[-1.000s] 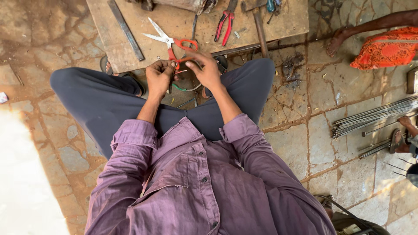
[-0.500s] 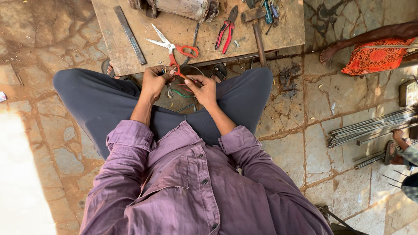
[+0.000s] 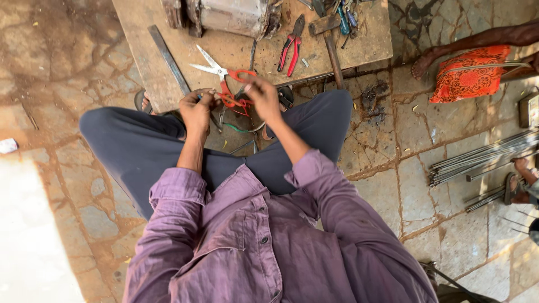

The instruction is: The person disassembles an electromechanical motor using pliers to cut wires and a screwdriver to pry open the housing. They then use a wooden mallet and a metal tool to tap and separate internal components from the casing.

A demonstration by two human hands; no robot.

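Wooden board (image 3: 140, 22) lies on the stone floor; motor (image 3: 230, 14), flat bar (image 3: 168, 58), hammer (image 3: 331, 45), pliers (image 3: 292, 45) and scissors (image 3: 216, 70) on it. Thin red wire (image 3: 231, 101), looped, sits at the board's near edge, between both hands. Left hand (image 3: 196, 112) and right hand (image 3: 263, 98) are closed, pinching the wire.

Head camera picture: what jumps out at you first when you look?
Two hands meet in the middle: the left hand and right hand pinch thin red wire over the lap. Just beyond, scissors with red handles lie open on the wooden board. At far right sits a bright orange cloth.
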